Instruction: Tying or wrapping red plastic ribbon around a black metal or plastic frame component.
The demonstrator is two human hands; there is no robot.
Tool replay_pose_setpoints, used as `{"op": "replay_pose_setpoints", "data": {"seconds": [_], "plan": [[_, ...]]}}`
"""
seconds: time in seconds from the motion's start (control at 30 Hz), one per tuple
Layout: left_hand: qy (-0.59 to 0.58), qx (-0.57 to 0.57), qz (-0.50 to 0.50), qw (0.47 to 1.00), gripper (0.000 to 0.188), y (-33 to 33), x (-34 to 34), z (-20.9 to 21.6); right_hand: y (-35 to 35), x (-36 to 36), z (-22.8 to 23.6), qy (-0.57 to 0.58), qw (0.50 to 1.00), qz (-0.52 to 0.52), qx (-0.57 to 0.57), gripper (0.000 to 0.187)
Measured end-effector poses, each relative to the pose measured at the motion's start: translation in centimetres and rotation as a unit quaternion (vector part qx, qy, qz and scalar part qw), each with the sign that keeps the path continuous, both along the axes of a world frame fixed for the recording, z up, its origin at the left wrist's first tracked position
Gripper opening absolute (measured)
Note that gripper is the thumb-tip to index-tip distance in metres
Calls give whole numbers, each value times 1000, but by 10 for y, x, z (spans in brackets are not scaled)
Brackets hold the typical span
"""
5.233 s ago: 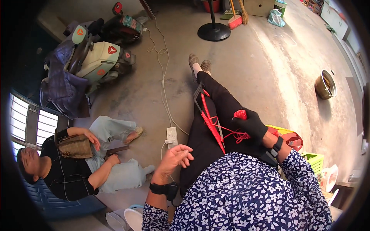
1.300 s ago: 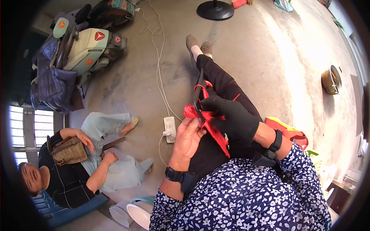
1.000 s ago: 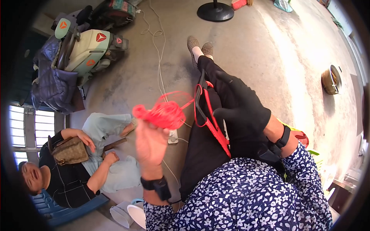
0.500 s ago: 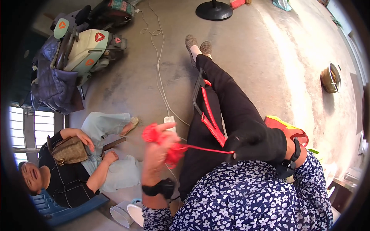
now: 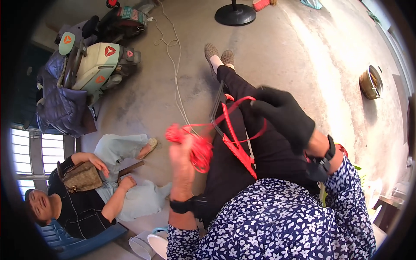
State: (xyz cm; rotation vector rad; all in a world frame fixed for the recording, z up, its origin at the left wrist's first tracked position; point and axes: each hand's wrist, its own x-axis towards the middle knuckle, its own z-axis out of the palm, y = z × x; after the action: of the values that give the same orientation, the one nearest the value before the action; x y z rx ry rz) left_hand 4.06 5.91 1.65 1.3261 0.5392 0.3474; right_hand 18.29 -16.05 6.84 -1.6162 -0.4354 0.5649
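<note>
My bare left hand (image 5: 181,162) is closed round a tangled bundle of flat red cord (image 5: 200,157) above my left thigh; motion blurs the fingers. A loose loop of the same cord runs across to my right hand (image 5: 286,115), in a black glove, whose fingers pinch it over my right thigh. Between the hands, a slim black loop partly wrapped with red woven strips (image 5: 237,152) lies along my legs. Its far end is black and bare. Where the cord joins this piece I cannot tell.
On the left, another person (image 5: 80,195) sits on a blue chair (image 5: 65,240) with a brown bag (image 5: 81,177). A scooter (image 5: 97,65) stands beyond. White cables (image 5: 177,73) cross the concrete floor. A round black base (image 5: 235,15) is ahead, a metal pot (image 5: 371,83) right.
My right hand has swung forward and up from beside my waist, drawing the red cord from a taut line into a wide loop. My left hand and bundle have shifted slightly.
</note>
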Motion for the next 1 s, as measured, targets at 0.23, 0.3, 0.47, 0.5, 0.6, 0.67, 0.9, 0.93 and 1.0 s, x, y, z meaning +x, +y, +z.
{"op": "replay_pose_setpoints", "data": {"seconds": [0.23, 0.3, 0.47, 0.5, 0.6, 0.67, 0.9, 0.93, 1.0], "plan": [[123, 419, -55, 898, 25, 21, 5, -10, 25, -6, -58, -112, 976, 122, -142, 30], [95, 522, -110, 841, 29, 4, 14, -22, 40, -15, -68, -87, 976, 130, -153, 29], [28, 521, -209, 827, 32, -22, 21, -33, 40, -12, -82, 8, 981, 135, -135, 37], [4, 572, -126, 810, 30, -23, 21, -24, 30, -6, -83, -1, 991, 117, -63, 38], [27, 363, -87, 927, 25, -21, 11, -3, 16, 0, -79, 351, 845, -63, 398, 38], [67, -37, -220, 973, 22, -7, -4, 10, 7, -1, -25, 378, 804, -62, 455, 35], [-117, -553, -201, 800, 40, -32, 1, 15, -50, -29, 45, 162, 779, 542, 269, 31], [-151, -581, -172, 781, 34, -24, -12, 6, -59, -32, 11, 164, 758, 562, 287, 31], [-115, -559, -155, 807, 34, -6, -44, -5, -65, -51, -1, 359, 895, 104, 242, 30]]}}
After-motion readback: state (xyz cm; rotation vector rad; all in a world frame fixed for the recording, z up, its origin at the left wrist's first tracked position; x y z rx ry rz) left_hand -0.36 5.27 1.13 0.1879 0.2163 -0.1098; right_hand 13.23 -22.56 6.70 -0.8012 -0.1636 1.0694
